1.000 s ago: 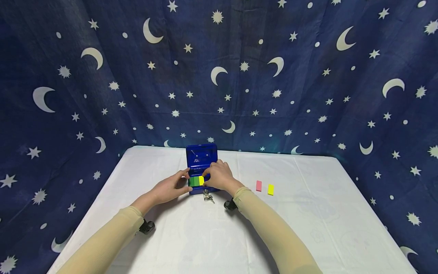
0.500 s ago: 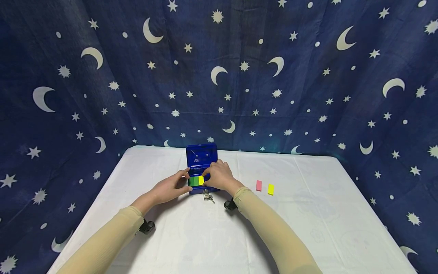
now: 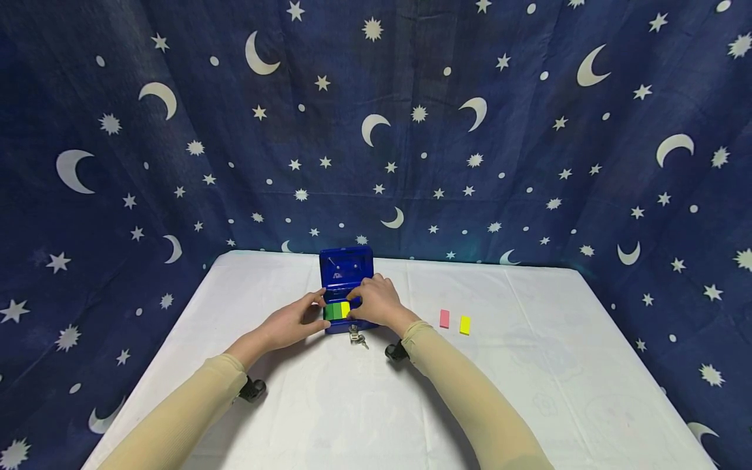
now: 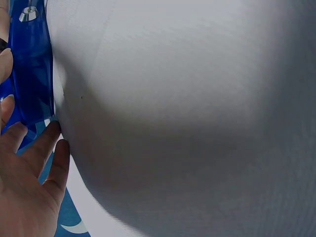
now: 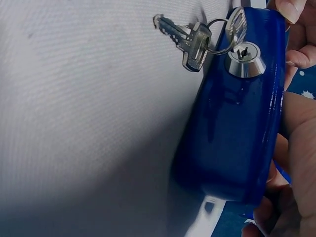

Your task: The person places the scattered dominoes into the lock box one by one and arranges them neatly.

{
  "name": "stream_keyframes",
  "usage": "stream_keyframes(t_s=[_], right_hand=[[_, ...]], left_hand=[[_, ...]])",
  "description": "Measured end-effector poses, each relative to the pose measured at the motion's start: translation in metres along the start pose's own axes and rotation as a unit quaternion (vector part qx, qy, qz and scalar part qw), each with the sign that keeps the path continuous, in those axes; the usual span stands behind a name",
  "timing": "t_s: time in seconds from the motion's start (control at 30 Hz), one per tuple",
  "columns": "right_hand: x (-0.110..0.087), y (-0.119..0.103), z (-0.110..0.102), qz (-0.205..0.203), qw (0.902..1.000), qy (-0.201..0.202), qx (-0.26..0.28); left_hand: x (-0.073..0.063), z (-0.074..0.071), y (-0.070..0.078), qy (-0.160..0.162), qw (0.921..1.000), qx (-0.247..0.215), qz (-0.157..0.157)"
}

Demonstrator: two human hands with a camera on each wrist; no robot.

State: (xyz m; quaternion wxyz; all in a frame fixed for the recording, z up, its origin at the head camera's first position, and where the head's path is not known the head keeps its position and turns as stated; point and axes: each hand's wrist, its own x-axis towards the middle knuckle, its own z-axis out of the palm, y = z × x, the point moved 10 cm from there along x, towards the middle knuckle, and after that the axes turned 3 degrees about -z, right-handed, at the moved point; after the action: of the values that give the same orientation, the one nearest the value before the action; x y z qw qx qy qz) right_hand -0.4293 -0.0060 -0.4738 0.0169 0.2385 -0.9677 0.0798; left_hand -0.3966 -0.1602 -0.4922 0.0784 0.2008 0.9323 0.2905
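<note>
A blue metal cash box stands with its lid raised near the table's back edge. Green blocks and a yellow block lie side by side inside it. My left hand holds the box's left end, thumb at the front rim and fingers farther back. Over the right part of the box, my right hand pinches the yellow block's right side between thumb and index finger; its fingers hide the box's interior there. Keys hang on a ring from the front lock.
To the right on the white-covered table lie a pink block and a second yellow block. A dark blue curtain with moons and stars surrounds the table's back and sides.
</note>
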Motion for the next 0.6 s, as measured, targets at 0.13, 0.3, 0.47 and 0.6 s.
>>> stream_keyframes(t_s=[0.13,0.3,0.47,0.6], right_hand=[[-0.001,0.002,-0.004,0.0,0.9998,0.012,0.014],[-0.003,0.003,-0.009,-0.001,0.9992,0.021,0.034],[-0.006,0.004,-0.013,0.0,0.9984,0.031,0.047],[-0.011,0.006,-0.019,0.002,0.9968,0.043,0.068]], left_hand=[[0.0,0.001,0.0,-0.001,1.0,0.0,-0.002],[0.0,0.001,-0.002,0.001,1.0,0.001,-0.006],[0.0,0.002,-0.004,-0.002,1.0,0.002,-0.009],[0.0,0.002,-0.003,0.001,1.0,0.002,-0.008]])
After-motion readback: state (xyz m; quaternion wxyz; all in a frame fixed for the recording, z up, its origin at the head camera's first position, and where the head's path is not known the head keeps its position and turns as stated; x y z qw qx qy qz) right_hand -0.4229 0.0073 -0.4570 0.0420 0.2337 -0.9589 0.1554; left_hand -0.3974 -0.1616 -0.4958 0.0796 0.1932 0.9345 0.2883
